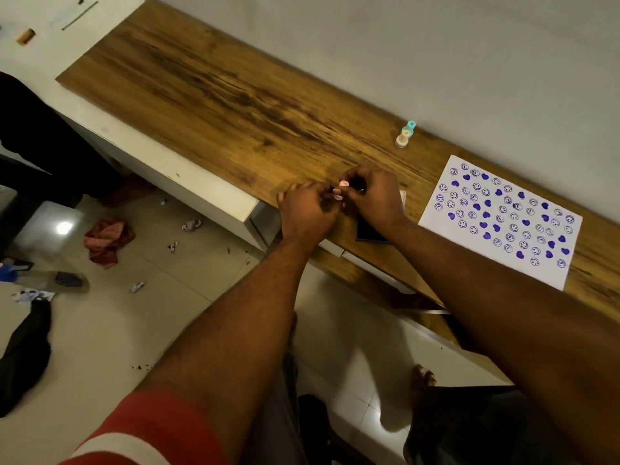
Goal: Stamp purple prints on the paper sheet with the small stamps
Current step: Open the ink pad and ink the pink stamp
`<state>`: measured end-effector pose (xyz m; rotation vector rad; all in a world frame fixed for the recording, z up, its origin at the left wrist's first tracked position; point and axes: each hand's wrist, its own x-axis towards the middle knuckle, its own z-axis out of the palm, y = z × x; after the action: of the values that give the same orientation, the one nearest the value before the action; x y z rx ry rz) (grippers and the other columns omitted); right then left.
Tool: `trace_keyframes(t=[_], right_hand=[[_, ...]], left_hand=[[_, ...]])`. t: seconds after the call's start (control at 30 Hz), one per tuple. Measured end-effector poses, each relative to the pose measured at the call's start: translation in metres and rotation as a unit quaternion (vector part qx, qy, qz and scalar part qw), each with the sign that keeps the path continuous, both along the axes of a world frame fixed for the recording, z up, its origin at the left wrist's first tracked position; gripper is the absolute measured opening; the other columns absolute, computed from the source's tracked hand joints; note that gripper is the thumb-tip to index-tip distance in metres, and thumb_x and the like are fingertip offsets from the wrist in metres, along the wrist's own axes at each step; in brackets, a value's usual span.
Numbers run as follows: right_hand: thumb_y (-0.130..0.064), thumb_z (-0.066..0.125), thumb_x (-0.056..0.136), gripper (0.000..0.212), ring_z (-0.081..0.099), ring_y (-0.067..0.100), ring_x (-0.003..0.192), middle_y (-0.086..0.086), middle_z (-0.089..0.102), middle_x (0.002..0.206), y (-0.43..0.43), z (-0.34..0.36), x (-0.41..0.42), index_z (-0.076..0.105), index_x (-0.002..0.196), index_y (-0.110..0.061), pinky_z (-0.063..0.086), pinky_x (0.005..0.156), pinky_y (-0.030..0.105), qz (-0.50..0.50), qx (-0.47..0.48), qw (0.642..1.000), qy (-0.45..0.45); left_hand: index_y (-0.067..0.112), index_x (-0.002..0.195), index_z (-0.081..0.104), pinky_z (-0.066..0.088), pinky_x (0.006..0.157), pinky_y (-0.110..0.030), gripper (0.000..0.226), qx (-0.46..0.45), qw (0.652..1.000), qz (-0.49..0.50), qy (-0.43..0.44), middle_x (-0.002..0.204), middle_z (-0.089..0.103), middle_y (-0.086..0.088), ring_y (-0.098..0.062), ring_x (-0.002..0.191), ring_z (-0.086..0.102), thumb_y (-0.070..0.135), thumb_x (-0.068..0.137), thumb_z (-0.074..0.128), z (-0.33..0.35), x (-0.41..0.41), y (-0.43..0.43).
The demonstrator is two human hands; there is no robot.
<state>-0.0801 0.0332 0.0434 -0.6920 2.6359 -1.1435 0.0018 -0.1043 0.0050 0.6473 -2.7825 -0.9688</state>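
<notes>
At seven o'clock a short red fabric sleeve (141,431) with a broad white stripe covered the person's left upper arm. Beyond it the left forearm (235,330) was bare up to the left hand (307,213), with fine hair showing. The right forearm (503,297), at four o'clock, was likewise bare up to the right hand (372,196). Grey trouser cloth (285,414) showed at six o'clock, and a bare foot (423,377) at five o'clock.

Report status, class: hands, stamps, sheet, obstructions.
Left hand and right hand both pinching pink stamp, by ink pad. Paper sheet covered in purple prints, lying right. Nothing blocking it.
</notes>
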Motion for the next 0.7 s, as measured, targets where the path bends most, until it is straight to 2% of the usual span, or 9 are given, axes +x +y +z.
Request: trace_keyframes(t=[0.17,0.3,0.47,0.7], right_hand=[[-0.034,0.072,0.093,0.021,0.066,0.008,0.088,-0.004,0.076,0.101,0.002,-0.002,0.001,0.078,0.107,-0.02,0.055,0.082,0.027,0.025,0.055,0.997,0.052],[-0.037,0.062,0.099,0.026,0.068,0.014,0.088,0.0,0.076,0.098,0.002,-0.006,0.0,0.076,0.108,-0.017,0.055,0.084,0.034,0.056,0.112,0.99,0.063],[-0.032,0.056,0.103,0.025,0.067,0.019,0.098,0.004,0.073,0.112,0.009,-0.004,0.002,0.072,0.115,-0.017,0.053,0.087,0.035,0.116,0.13,0.983,0.061],[-0.035,0.062,0.101,0.031,0.067,0.019,0.098,0.006,0.073,0.114,0.039,0.006,0.007,0.071,0.121,-0.013,0.053,0.085,0.03,0.054,0.105,0.991,0.065]], left_hand=[[0.034,0.108,0.074,0.035,0.104,-0.052,0.028,0.0,1.0,0.005,0.002,0.102,0.071,0.011,-0.021,0.109,0.054,0.049,0.086,0.066,-0.002,0.001,0.001],[0.031,0.112,0.074,0.033,0.103,-0.051,0.029,-0.034,0.999,-0.029,-0.013,0.109,0.072,0.007,-0.023,0.113,0.054,0.047,0.09,0.063,-0.003,0.002,0.001],[0.026,0.12,0.071,0.031,0.101,-0.046,0.032,-0.088,0.994,-0.068,-0.022,0.116,0.07,0.004,-0.022,0.113,0.054,0.044,0.095,0.062,-0.006,0.005,0.006],[0.028,0.118,0.073,0.032,0.092,-0.041,0.033,-0.036,0.997,-0.062,-0.009,0.111,0.069,0.004,-0.023,0.11,0.054,0.048,0.093,0.065,-0.002,0.004,0.006]])
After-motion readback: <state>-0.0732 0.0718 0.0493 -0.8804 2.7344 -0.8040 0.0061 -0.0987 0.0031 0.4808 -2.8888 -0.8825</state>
